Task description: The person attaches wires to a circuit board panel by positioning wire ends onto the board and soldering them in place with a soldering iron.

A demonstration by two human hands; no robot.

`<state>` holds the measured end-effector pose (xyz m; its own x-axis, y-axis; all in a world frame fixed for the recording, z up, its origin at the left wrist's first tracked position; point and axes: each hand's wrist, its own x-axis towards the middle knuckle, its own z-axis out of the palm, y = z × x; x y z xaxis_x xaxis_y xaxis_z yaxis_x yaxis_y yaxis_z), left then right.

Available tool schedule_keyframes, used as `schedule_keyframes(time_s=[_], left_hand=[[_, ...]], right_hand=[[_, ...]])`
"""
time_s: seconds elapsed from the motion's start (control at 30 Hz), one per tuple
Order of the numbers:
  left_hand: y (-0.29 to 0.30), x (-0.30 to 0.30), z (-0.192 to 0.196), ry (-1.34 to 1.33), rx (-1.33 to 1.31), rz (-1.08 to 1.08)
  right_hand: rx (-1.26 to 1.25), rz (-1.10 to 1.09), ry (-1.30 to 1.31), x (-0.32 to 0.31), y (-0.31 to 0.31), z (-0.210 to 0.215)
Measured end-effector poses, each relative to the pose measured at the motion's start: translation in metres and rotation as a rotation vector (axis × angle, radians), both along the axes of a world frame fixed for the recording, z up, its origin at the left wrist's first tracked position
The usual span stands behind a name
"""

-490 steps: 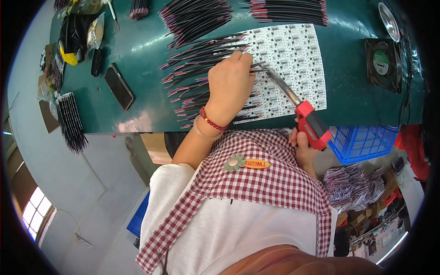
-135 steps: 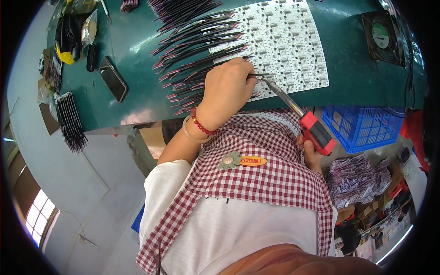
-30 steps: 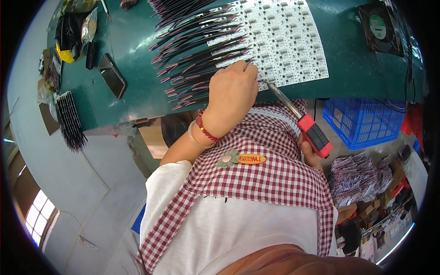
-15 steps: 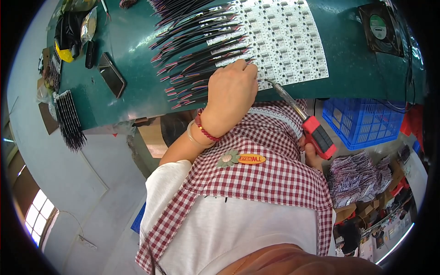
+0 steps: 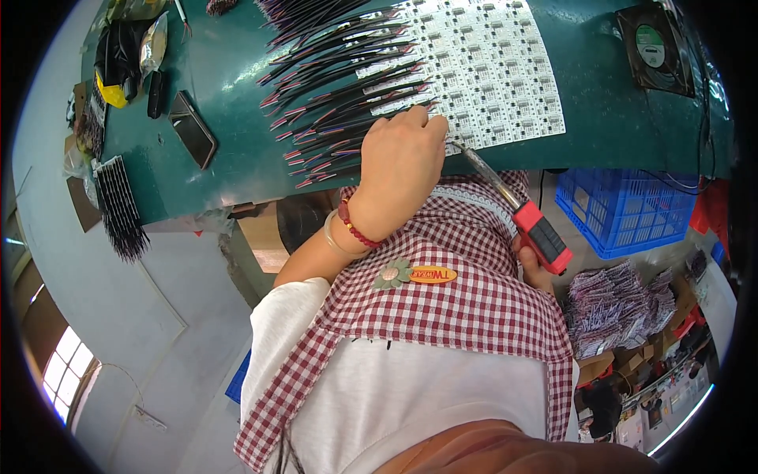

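Note:
My left hand point(image 5: 403, 166) is closed at the near left edge of a white circuit board panel point(image 5: 505, 79), fingertips bent down and hidden beneath the knuckles. What they pinch cannot be made out. Rows of black cables point(image 5: 332, 107) with bared coloured ends reach leftward from the panel, the nearest ones passing under this hand. My right hand point(image 5: 534, 270), partly covered, grips the red and black handle of a soldering iron point(image 5: 541, 237). Its metal shaft slants up and left, bringing the tip close to my left fingertips at the panel's near edge.
The green table point(image 5: 237, 150) carries a phone point(image 5: 193, 130) at left and a black fan point(image 5: 655, 49) at far right. A cable bundle point(image 5: 118, 205) hangs over the left edge. Below right are a blue crate point(image 5: 624, 209) and piled wiring point(image 5: 612, 308).
The soldering iron has shifted slightly left, with its tip a little lower and nearer my left fingers. My left hand has moved slightly to the right.

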<state>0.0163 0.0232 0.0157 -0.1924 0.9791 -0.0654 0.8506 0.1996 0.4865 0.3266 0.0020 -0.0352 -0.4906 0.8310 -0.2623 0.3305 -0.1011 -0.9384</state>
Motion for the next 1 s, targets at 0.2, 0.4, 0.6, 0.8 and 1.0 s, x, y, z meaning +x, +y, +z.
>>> schedule_keyframes(time_s=[0.2,0.4,0.6,0.8,1.0], left_hand=[[0.0,0.002,0.002,0.011,-0.007,-0.004],[-0.001,0.002,0.001,0.032,-0.004,-0.008],[-0.002,0.002,0.001,0.029,0.008,-0.007],[-0.004,0.004,0.001,0.026,0.016,-0.002],[-0.003,0.005,0.002,0.046,0.015,0.002]], right_hand=[[-0.039,-0.052,0.037,0.002,-0.003,0.003],[-0.159,-0.076,0.038,0.003,0.0,0.007],[-0.06,-0.012,0.001,0.004,-0.001,0.0],[-0.053,-0.015,-0.007,0.005,-0.002,0.004],[-0.051,-0.034,0.023,0.003,0.001,0.005]])
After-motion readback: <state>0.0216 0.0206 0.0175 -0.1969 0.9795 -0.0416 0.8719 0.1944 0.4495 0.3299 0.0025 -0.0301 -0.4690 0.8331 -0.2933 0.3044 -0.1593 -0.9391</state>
